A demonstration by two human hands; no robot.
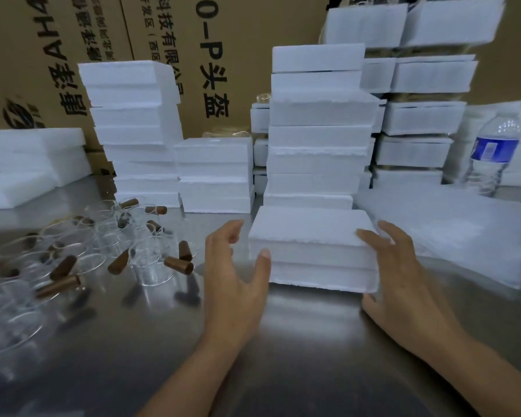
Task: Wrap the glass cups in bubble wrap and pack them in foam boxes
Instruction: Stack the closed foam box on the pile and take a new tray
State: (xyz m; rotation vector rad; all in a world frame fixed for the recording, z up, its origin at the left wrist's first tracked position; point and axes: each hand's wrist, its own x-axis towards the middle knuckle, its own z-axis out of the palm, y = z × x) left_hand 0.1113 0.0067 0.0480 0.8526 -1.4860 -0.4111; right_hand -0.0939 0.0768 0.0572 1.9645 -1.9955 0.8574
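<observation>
While a closed foam box sat on the steel desk, the left hand and right hand flanked it, each grip wide, fingers touching its ends. It looked light but crumbly, best held by both ends.

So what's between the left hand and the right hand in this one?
A white foam box on the steel table; left hand and right hand both touch its sides. Head view.

Our left hand touches the foam box with its thumb, and our right hand rests fingers on its right edge. Glass cups crowd the bench to the left.
</observation>
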